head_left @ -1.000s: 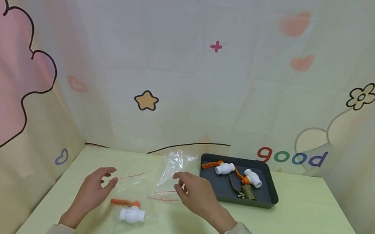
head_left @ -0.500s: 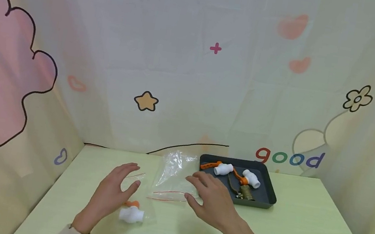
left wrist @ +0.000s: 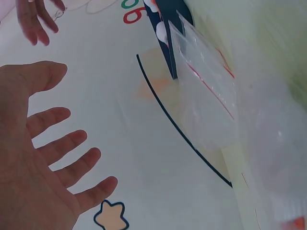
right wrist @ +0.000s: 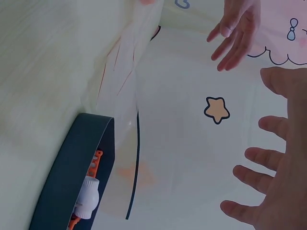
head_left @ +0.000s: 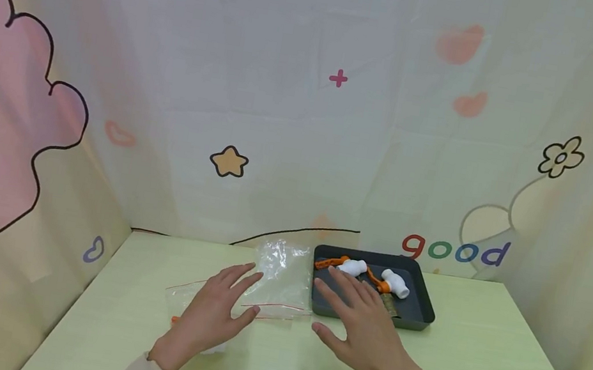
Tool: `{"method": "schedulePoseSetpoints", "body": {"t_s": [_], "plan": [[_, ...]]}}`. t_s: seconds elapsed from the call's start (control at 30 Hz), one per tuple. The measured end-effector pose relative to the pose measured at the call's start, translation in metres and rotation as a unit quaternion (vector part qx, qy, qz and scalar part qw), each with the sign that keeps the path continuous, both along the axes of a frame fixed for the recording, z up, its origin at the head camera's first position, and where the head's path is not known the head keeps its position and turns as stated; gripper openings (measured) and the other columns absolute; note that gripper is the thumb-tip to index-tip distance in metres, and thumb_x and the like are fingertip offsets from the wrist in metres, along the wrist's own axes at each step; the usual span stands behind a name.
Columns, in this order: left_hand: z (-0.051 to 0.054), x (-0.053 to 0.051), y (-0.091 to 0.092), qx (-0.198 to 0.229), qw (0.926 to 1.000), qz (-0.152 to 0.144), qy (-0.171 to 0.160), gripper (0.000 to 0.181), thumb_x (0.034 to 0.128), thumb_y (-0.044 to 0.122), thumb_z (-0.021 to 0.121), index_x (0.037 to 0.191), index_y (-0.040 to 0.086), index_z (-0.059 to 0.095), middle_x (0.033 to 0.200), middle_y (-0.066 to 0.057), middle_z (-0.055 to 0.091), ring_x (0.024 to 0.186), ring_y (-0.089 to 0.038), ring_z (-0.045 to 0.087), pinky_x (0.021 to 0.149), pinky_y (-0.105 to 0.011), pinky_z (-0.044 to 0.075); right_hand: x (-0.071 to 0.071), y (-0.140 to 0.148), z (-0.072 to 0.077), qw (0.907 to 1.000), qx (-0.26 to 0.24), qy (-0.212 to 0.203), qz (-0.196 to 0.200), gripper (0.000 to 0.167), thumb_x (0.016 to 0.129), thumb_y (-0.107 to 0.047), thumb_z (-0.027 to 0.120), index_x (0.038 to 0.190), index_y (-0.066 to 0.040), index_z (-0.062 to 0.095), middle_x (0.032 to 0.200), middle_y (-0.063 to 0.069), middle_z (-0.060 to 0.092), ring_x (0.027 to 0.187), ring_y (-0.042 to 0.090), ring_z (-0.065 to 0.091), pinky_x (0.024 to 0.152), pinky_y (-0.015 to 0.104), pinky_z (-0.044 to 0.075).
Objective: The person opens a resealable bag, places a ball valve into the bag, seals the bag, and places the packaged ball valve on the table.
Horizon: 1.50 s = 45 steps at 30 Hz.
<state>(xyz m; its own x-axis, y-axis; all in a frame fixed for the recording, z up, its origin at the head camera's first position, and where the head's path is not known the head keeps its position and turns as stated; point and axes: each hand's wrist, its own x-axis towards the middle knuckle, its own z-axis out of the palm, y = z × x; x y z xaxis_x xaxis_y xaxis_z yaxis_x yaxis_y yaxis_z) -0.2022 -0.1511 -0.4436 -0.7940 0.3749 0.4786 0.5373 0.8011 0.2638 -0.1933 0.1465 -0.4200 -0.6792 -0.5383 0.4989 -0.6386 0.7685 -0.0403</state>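
My left hand (head_left: 214,314) hovers with fingers spread, holding nothing, above a clear zip bag (head_left: 178,297). Most of the white ball valve in that bag is hidden behind the hand; a bit of its orange handle (head_left: 175,320) peeks out on the left. To the right, my right hand (head_left: 366,332) is also raised with spread fingers and nothing in them, in front of the dark tray (head_left: 414,323). A second clear zip bag (head_left: 279,276) lies flat between and beyond the hands, and no contents show in it.
In the tray lie two white ball valves with orange handles, one to the left (head_left: 356,267) and one to the right (head_left: 396,283), plus a brass-coloured fitting (head_left: 388,303) partly behind the right hand. A printed curtain (head_left: 285,112) hangs behind the table (head_left: 477,369).
Both hands have moved right, and their fingers have spread wider. The left hand now covers most of the bagged valve; the right hand now overlaps the tray in view.
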Motion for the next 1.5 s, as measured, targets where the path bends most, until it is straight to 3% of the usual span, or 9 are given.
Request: {"method": "schedulePoseSetpoints", "body": {"t_s": [0.43,0.7,0.97,1.17,1.5], "plan": [[-0.001,-0.018,0.032,-0.046,0.9965,-0.034,-0.061,0.061,0.0921,0.035,0.066,0.147,0.020,0.045,0.154,-0.004,0.042,0.141,-0.026,0.041,0.110,-0.049,0.041,0.015,0.028,-0.008,0.9994,0.009,-0.018,-0.029,0.068,0.090,-0.056,0.061,0.149,-0.029,0.041,0.157,0.005,0.038,0.140,0.033,0.042,0.113,0.057,0.031],[-0.014,-0.034,0.039,-0.058,0.9944,-0.031,-0.083,0.060,0.0928,0.033,0.065,0.147,0.018,0.044,0.152,-0.007,0.045,0.137,-0.027,0.045,0.105,-0.047,0.046,0.021,0.039,-0.015,0.9993,0.009,-0.014,-0.033,0.068,0.090,-0.056,0.062,0.150,-0.030,0.041,0.156,0.006,0.040,0.140,0.032,0.042,0.114,0.054,0.027],[-0.028,-0.052,0.046,-0.070,0.9891,-0.019,-0.128,0.059,0.0925,0.030,0.066,0.146,0.018,0.044,0.147,-0.007,0.049,0.134,-0.027,0.048,0.103,-0.045,0.048,0.026,0.044,-0.021,0.9963,0.003,-0.069,-0.050,0.069,0.090,-0.054,0.063,0.151,-0.035,0.037,0.158,0.000,0.037,0.142,0.031,0.039,0.115,0.058,0.028],[-0.041,-0.062,0.048,-0.078,0.9863,-0.007,-0.146,0.054,0.0909,0.017,0.066,0.142,0.015,0.048,0.140,-0.007,0.054,0.128,-0.027,0.053,0.100,-0.043,0.051,0.028,0.045,-0.024,0.9956,-0.002,-0.082,-0.044,0.068,0.091,-0.055,0.061,0.151,-0.035,0.037,0.157,0.000,0.037,0.141,0.031,0.040,0.113,0.059,0.031],[-0.055,-0.071,0.052,-0.095,0.9857,-0.013,-0.139,0.044,0.0879,0.013,0.069,0.130,0.013,0.059,0.126,-0.008,0.064,0.114,-0.027,0.062,0.087,-0.044,0.055,0.030,0.044,-0.031,0.9915,0.000,-0.118,-0.056,0.066,0.091,-0.061,0.057,0.149,-0.036,0.039,0.154,0.000,0.043,0.138,0.029,0.045,0.112,0.060,0.034]]}}
